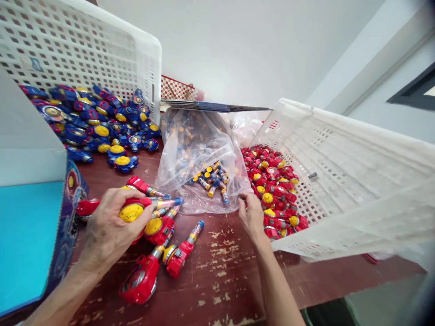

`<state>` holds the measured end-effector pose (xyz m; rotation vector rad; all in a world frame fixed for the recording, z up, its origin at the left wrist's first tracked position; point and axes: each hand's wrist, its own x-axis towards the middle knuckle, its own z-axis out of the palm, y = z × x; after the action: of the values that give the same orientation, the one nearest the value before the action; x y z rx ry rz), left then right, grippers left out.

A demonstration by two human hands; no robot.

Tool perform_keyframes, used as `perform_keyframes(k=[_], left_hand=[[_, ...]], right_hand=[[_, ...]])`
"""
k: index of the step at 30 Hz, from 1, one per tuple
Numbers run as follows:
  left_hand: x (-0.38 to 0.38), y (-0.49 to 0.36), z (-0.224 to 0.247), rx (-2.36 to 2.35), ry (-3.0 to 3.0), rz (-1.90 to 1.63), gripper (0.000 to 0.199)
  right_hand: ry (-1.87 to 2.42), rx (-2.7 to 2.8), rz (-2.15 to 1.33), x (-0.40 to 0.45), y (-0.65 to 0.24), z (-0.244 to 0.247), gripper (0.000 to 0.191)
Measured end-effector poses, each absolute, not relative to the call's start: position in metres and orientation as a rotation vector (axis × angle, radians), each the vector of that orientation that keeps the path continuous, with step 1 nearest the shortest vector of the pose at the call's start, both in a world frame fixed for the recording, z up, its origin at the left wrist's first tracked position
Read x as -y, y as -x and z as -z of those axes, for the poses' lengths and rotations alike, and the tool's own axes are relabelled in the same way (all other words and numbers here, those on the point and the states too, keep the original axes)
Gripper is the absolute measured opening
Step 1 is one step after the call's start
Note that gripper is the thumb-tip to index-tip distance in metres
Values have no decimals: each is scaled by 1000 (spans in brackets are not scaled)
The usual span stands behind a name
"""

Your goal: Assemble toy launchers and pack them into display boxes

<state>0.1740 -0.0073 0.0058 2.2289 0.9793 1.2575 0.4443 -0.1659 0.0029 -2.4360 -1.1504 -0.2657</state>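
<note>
My left hand (113,222) is closed around a red toy launcher with a yellow round cap (131,212) and a printed, blue-tipped tube at its front. It is held over several similar red toys with tubes (181,251) lying loose on the table. My right hand (250,213) has its fingers curled at the front right edge of a clear plastic bag (204,206), pinching its rim. Inside the bag's mouth lie many small printed tubes with yellow and blue ends (213,181). My right fingertips are partly hidden.
At right, a tilted white basket (340,181) spills red toy bodies (272,190). Another white basket (142,59) at left holds blue toy bodies (102,117). A printed box with a turquoise inside (30,235) stands at the left on the worn brown table (217,280).
</note>
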Motion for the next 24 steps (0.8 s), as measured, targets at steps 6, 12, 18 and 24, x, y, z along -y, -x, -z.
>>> perform_keyframes(k=[6, 12, 18, 24], left_hand=[[-4, -175, 1, -1032, -2475, -1338, 34], [34, -184, -4, -802, -2479, -1406, 20], [95, -195, -20, -469, -1688, -748, 37], [97, -202, -20, -477, -745, -574, 36]], right_hand=[[2748, 1130, 333, 172, -487, 22, 47], [2832, 1181, 310, 182, -478, 13, 41], [2151, 1205, 333, 198, -385, -11, 54], [1542, 1545, -315, 179, -314, -27, 50]])
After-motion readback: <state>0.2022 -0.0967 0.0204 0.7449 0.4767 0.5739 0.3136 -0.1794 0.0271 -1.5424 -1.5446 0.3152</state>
